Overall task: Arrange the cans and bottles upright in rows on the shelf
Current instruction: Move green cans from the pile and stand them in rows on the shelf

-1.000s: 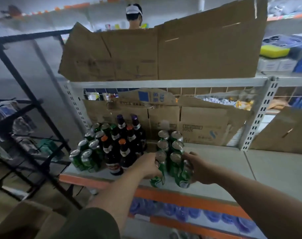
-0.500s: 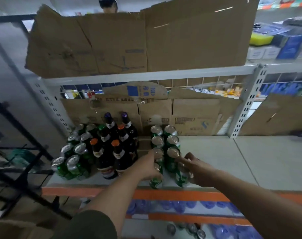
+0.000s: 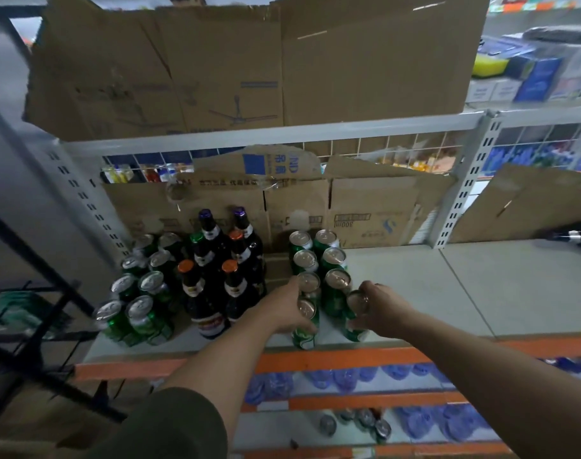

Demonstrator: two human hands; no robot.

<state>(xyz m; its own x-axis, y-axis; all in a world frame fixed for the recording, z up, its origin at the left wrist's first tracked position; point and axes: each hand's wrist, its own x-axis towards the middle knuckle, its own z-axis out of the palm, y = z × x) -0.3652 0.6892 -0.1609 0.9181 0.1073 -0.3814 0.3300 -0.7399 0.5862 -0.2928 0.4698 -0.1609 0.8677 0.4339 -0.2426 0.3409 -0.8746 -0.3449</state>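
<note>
Left hand [image 3: 281, 309]: fingers curled round front-left can [image 3: 305, 336], clamped on its side. Right hand [image 3: 383, 309]: fingers and thumb wrapped on front-right can [image 3: 351, 333]. Both cans upright, side by side near front edge of shelf [image 3: 431, 293], at near end of two rows of green cans [image 3: 334, 256] running toward 12 o'clock. Dark bottles [image 3: 223, 270] upright at 9 o'clock of left hand. Second can cluster [image 3: 143, 286] beyond them, same direction. Cardboard [image 3: 365, 213] lines shelf back at 12 o'clock.

Green cans [image 3: 319, 279] and dark bottles [image 3: 221, 270] upright in rows.
</note>
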